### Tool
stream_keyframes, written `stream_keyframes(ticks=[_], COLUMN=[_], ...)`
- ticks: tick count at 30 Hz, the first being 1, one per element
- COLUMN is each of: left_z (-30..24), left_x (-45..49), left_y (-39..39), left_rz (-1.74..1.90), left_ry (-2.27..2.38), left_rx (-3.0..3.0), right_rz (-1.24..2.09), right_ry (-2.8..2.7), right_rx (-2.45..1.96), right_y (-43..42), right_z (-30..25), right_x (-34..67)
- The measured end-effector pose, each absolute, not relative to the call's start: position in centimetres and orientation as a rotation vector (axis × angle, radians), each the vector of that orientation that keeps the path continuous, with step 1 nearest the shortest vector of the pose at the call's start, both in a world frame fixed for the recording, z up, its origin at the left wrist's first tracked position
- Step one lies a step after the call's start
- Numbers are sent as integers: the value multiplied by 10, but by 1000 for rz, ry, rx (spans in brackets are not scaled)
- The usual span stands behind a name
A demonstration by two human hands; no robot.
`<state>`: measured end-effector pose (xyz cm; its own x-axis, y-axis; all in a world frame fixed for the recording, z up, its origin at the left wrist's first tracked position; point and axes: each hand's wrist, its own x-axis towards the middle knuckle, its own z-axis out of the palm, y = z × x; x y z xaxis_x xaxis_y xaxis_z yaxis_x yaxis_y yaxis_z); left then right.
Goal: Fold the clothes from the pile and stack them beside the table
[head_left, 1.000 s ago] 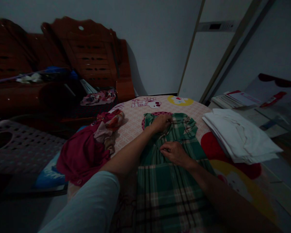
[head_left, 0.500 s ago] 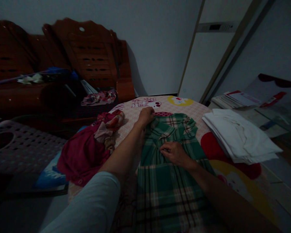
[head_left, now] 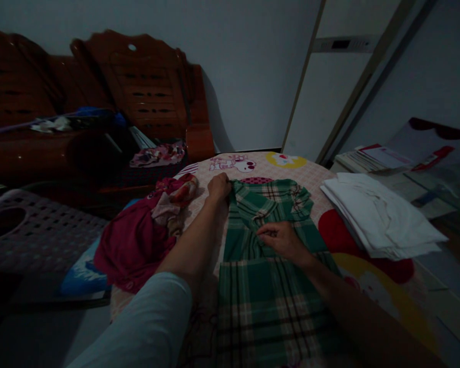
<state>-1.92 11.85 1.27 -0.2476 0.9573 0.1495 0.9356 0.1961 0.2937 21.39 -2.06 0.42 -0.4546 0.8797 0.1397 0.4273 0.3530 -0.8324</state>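
A green plaid dress (head_left: 264, 286) lies spread on the round table, its collar end away from me and its skirt towards me. My left hand (head_left: 219, 187) is closed on the dress at the far left shoulder corner. Over the middle of the bodice, my right hand (head_left: 282, 240) pinches the dress's fabric between thumb and fingers. The sleeve on the right lies loosely ruffled. Part of the skirt is hidden under my right forearm.
A printed cloth (head_left: 199, 179) covers the table. Crumpled maroon clothing (head_left: 134, 250) lies at the left, folded white fabric (head_left: 375, 214) at the right edge. Beyond are a wooden bench (head_left: 145, 87), a woven plastic basket (head_left: 42, 230) and stacked papers (head_left: 360, 158).
My left hand has moved left, drawing the dress's shoulder corner outward and flattening the collar area. My right hand stays at nearly the same spot on the bodice.
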Motion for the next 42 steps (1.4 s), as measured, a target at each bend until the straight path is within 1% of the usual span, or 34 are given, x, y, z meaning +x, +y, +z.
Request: stream_keyframes(ticks=[7, 10, 11, 13, 16, 18, 22, 26, 29, 31, 34, 36, 38, 40, 42], left_z=[5, 14, 20, 31, 40, 35, 11, -1, 7, 18, 30, 32, 29, 24, 20], left_x=[-20, -15, -12, -1, 24, 41, 61, 63, 51, 35, 2, -18, -32, -40, -43], left_y=[116, 116, 116, 116, 112, 108, 102, 105, 113, 119, 124, 124, 123, 123, 123], left_rz=[554, 660, 703, 724, 614, 528, 403, 472, 529, 618, 750, 700, 561, 436, 392], left_ry=[2382, 2354, 2290, 2022, 1491, 1331, 1491, 1564, 1451, 1455, 1812, 2050, 2168, 2160, 2090], left_rx=[1948, 1984, 2030, 2173, 2368, 2476, 2547, 2533, 2510, 2442, 2259, 2138, 2046, 1996, 1981], right_rz=[1230, 1379, 1407, 1429, 1414, 1395, 1370, 1256, 1070, 927, 784, 754, 751, 745, 739], right_ry=[-2031, -1939, -1915, -1897, -1909, -1921, -1922, -1933, -2065, -2203, -2338, -2340, -2319, -2301, -2281], right_rx=[-1306, -1361, -1360, -1343, -1335, -1334, -1324, -1451, -1514, -1511, -1427, -1342, -1294, -1297, -1315], right_y=[-22, -22, -21, -20, -20, -21, -21, -16, -14, -15, -18, -21, -24, -26, -28], right_z=[15, 13, 12, 9, 8, 9, 14, 24, 36, 46, 65, 78, 92, 104, 116], right_x=[217, 217, 217, 217, 217, 216, 217, 223, 228, 232, 240, 248, 258, 268, 279])
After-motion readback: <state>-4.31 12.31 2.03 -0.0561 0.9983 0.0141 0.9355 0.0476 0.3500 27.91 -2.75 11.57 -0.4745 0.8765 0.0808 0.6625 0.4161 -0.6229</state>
